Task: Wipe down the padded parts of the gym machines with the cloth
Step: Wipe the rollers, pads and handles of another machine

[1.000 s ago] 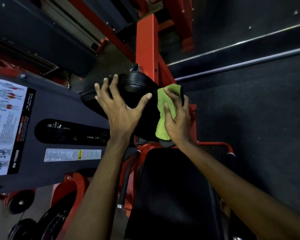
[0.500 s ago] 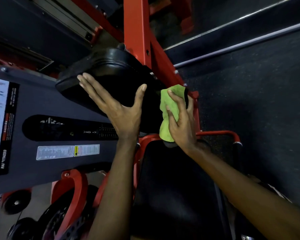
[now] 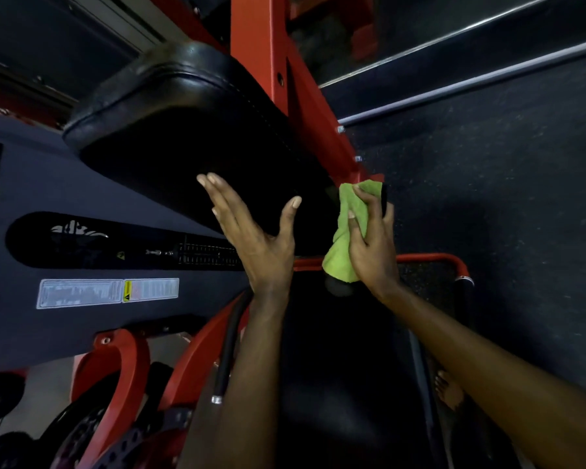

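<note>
Shroud panel (image 3: 65, 333), grey, flat, covering the weight stack and carrying a white warning sticker (image 3: 82, 292); far left, not padded, so outside the wiping.

Back pad (image 3: 190, 130), large, black, stitched vinyl cushion; tilted, fixed to the red steel upright (image 3: 261, 62).

Left hand (image 3: 261, 238), fingers straight, thumb spread wide, laid against the pad's lower face; holds nothing, judged to be steadying the cushion while its far end is rubbed.

Cloth (image 3: 347, 231), lime-green, crumpled microfibre; at the pad's lower right end, draped over a dark rounded part too shadowed to identify.

Right hand (image 3: 372, 252), fingers wrapped over the cloth, pressing it there so the fabric keeps contact.

Seat pad (image 3: 345, 367), black, flat, under both forearms; judged not yet wiped.

Floor (image 3: 504, 231), dark speckled rubber, far right.
</note>
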`<action>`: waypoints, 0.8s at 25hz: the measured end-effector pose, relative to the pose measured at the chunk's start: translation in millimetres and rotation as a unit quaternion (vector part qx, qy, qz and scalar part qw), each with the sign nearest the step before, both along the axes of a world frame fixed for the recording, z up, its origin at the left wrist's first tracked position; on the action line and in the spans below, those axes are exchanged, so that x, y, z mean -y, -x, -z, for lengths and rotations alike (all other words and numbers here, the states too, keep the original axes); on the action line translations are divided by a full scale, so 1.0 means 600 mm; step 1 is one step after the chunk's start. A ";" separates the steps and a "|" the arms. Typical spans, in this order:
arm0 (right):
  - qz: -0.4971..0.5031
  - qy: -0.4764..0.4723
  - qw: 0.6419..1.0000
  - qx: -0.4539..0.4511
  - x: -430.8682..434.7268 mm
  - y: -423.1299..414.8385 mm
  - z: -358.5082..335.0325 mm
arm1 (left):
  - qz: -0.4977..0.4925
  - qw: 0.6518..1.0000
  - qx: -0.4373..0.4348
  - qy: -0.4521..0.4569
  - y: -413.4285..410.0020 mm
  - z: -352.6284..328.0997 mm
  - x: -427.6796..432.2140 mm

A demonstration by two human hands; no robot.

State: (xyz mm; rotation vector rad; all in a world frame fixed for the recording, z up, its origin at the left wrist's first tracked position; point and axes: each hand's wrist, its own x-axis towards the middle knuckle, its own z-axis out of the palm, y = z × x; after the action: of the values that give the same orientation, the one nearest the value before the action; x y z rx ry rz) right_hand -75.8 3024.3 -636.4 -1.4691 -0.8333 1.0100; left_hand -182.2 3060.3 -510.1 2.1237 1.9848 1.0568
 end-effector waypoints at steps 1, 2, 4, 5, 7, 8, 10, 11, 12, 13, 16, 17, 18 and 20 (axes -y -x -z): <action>0.004 -0.007 1.000 0.000 0.000 0.002 0.001 | -0.004 1.000 0.007 0.001 0.001 0.011 0.003; 0.003 -0.010 1.000 0.006 -0.002 0.003 0.005 | -0.010 1.000 0.015 0.001 0.001 0.022 0.004; -0.004 0.020 1.000 0.009 -0.005 0.003 0.021 | -0.022 0.999 0.025 0.000 0.000 0.036 0.006; -0.007 0.039 0.999 0.007 -0.005 0.002 0.032 | -0.024 0.999 0.030 0.000 0.001 0.041 0.007; -0.009 0.066 0.998 0.004 -0.001 0.002 0.054 | -0.031 0.999 0.044 -0.002 0.003 0.051 0.008; -0.008 0.080 0.997 -0.004 0.002 0.004 0.061 | -0.037 0.998 0.053 -0.003 0.004 0.055 0.008; -0.003 0.106 0.994 -0.024 0.009 0.011 0.068 | -0.049 0.996 0.073 0.000 0.008 0.067 0.011; 0.005 0.110 0.993 -0.031 0.008 0.012 0.070 | -0.053 0.995 0.085 0.006 0.011 0.076 0.013; 0.008 0.108 0.993 -0.035 0.004 0.010 0.072 | -0.058 0.994 0.095 0.013 0.014 0.084 0.014; 0.005 0.112 0.993 -0.037 -0.001 0.007 0.072 | -0.061 0.993 0.099 0.019 0.019 0.092 0.016; -0.005 0.152 0.986 -0.066 0.004 0.003 0.078 | -0.056 0.993 0.098 0.029 0.036 0.112 0.019; -0.004 0.164 0.984 -0.076 0.014 0.004 0.081 | -0.053 0.993 0.100 0.029 0.042 0.115 0.021; 0.001 0.171 0.982 -0.085 0.019 0.007 0.086 | -0.050 0.993 0.099 0.028 0.046 0.118 0.020; 0.017 0.186 0.976 -0.111 0.015 0.014 0.098 | -0.055 0.994 0.087 0.030 0.059 0.124 0.017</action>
State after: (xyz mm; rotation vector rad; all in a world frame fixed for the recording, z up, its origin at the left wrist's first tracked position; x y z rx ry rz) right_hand -84.2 3015.6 -695.5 -1.6360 -0.4724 1.3284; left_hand -217.8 3050.2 -584.7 1.8416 2.0435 1.1389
